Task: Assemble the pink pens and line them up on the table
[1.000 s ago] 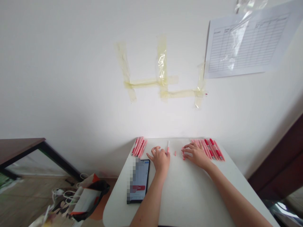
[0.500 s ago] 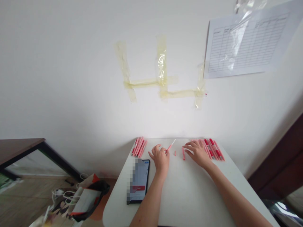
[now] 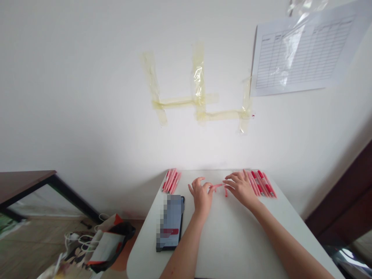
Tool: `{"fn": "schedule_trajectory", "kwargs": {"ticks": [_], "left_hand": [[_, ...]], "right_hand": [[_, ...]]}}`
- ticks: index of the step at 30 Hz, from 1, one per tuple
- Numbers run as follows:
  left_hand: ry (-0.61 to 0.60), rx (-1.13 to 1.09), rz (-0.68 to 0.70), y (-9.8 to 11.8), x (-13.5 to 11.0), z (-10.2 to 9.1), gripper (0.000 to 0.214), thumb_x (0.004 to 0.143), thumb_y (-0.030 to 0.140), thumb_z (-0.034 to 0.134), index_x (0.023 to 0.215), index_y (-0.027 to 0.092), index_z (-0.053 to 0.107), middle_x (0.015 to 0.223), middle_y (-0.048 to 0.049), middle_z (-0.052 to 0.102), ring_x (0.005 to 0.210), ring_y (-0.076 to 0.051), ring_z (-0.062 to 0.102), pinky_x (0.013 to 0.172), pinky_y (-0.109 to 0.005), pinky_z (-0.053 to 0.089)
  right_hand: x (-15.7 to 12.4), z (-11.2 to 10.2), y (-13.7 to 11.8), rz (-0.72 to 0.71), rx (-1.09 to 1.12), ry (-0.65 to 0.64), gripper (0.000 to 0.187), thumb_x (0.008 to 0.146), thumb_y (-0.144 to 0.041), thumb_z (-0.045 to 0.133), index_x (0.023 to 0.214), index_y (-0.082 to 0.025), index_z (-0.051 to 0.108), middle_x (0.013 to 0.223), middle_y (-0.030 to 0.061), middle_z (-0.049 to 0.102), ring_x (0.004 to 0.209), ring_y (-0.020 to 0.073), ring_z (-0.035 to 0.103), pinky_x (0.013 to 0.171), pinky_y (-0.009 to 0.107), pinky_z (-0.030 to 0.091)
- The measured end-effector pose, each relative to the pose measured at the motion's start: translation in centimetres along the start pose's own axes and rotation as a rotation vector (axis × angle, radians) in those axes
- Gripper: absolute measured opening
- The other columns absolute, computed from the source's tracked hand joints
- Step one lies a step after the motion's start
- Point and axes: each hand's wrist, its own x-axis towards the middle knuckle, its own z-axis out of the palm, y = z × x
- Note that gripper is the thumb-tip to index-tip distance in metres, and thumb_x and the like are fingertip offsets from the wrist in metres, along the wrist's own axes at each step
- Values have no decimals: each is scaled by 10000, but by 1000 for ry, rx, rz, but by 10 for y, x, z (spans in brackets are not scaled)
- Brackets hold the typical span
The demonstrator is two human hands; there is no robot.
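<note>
My left hand (image 3: 202, 195) pinches a pink pen barrel piece (image 3: 216, 186) between thumb and forefinger, its other fingers spread. The piece lies almost level and points right, with its thin white refill end at the fingertips of my right hand (image 3: 241, 190). My right thumb and fingers close on that end, though the contact is small and partly hidden. Beneath them a loose pink barrel part (image 3: 226, 192) lies on the white table (image 3: 232, 240). A tiny pink piece (image 3: 215, 190) sits partly hidden below the held barrel.
A bundle of pink and red pens (image 3: 171, 181) lies at the table's back left. More pens (image 3: 263, 184) lie side by side right of my right hand. A phone (image 3: 171, 224) rests by my left forearm. Paper bags (image 3: 104, 244) stand on the floor, left. The wall (image 3: 116, 135) borders the table's back.
My left hand has moved right, turning the barrel piece from slanting upward to nearly level. The refill end now meets my right fingertips, which were beside the loose barrel part.
</note>
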Motion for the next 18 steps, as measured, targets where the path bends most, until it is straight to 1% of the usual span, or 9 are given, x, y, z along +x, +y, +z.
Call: {"fn": "schedule_trajectory", "kwargs": {"ticks": [3, 6, 10, 14, 18], "left_hand": [[-3, 9, 17, 0, -1, 0, 62, 819, 254, 734, 861, 287, 766, 1257, -60, 595, 1289, -287, 501, 1170, -729, 224], [-7, 12, 18, 0, 0, 0, 88, 809, 240, 736, 871, 292, 769, 1251, -58, 593, 1282, -288, 501, 1171, -724, 225], [-29, 5, -30, -1, 2, -2, 94, 828, 247, 704, 887, 285, 767, 1275, -61, 580, 1309, -294, 464, 1181, -712, 190], [-22, 9, -80, -3, 4, -3, 103, 834, 230, 689, 886, 284, 761, 1287, -57, 571, 1328, -293, 440, 1185, -702, 174], [-18, 12, -112, -4, 4, -2, 115, 848, 228, 664, 887, 281, 759, 1287, -57, 567, 1327, -289, 437, 1186, -692, 175]], "right_hand": [[1, 1, -1, 16, 17, -21, 174, 968, -290, 614, 1078, -304, 748, 1011, 38, 736, 1083, 261, 585, 1162, 644, 214], [1, 0, -2, 17, 19, -31, 179, 974, -270, 596, 1043, -307, 757, 957, 38, 733, 1055, 257, 587, 1163, 653, 187], [1, -2, -1, 18, 7, -22, 204, 985, -258, 566, 1014, -309, 761, 940, 38, 726, 1040, 250, 588, 1160, 645, 187], [1, -4, 2, 61, -2, 8, 215, 999, -282, 545, 985, -280, 760, 938, 40, 714, 1026, 239, 591, 1155, 620, 221], [-1, -4, 7, 108, -26, 30, 247, 1010, -297, 515, 963, -271, 756, 959, 44, 700, 1020, 237, 599, 1161, 638, 209]]}}
